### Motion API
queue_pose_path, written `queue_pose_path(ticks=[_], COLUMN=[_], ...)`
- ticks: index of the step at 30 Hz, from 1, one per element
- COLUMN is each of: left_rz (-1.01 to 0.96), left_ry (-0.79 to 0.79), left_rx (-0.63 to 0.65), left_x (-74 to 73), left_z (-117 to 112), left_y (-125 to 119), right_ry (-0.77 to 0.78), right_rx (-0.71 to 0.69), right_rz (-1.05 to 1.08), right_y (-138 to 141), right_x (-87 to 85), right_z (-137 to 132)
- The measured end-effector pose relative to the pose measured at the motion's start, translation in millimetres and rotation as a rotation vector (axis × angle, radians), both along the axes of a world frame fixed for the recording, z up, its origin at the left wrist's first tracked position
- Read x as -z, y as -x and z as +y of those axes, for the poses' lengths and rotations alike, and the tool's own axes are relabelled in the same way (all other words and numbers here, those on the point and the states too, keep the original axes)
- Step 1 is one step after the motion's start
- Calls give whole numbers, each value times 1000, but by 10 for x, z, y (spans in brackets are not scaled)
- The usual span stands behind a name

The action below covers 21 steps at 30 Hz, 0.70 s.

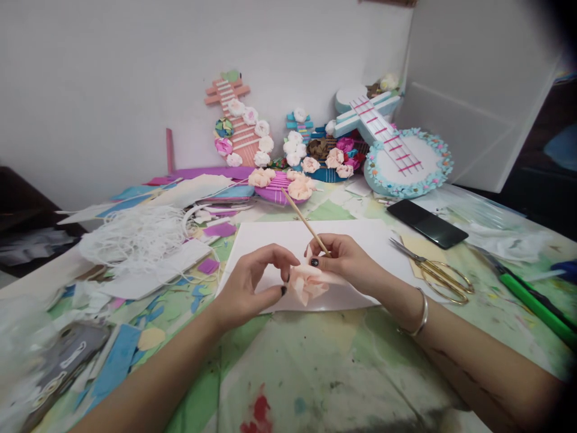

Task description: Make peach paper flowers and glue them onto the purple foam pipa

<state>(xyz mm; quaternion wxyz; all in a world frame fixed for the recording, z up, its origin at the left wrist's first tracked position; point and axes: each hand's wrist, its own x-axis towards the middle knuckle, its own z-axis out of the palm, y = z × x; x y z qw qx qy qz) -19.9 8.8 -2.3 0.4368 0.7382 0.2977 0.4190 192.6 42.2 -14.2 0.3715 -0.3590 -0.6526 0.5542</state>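
A peach crepe-paper flower (307, 284) with ruffled petals is between my two hands, above a white sheet (256, 231). My right hand (345, 258) pinches it from the right. The same hand holds a thin wooden stick (301, 215), which slants up and to the left. At the flower's left edge, my left hand (252, 279) is curled, thumb and fingertips closed on the petals. How firmly they grip is hard to see. Gold-handled scissors (435, 270) lie right of my right hand, partly on a pale yellow paper piece (410, 245).
Decorated instrument-shaped crafts (408, 159) stand along the wall, one purple with peach flowers (282, 187). At left are tangled white string (137, 237), paper scraps and a grey phone case (67, 361). A black phone (426, 222) and a green-handled cutter (536, 304) lie at right.
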Motion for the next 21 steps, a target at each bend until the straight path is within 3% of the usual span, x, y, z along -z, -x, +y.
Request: queue_pose_path(ticks=[4,9,21], left_rz=[-62,-43,-156], left_ry=[123,312,457], left_rx=[-201,-63,38], left_x=[2,82,195], left_z=[32,57,79], left_y=[-42,-110,-73], right_ry=[37,-6,-42], right_rx=[-45,-85,-24], right_rz=[19,62,44], right_y=[42,112,124], right_x=[-9,27,52], right_z=[-44,-86,-112])
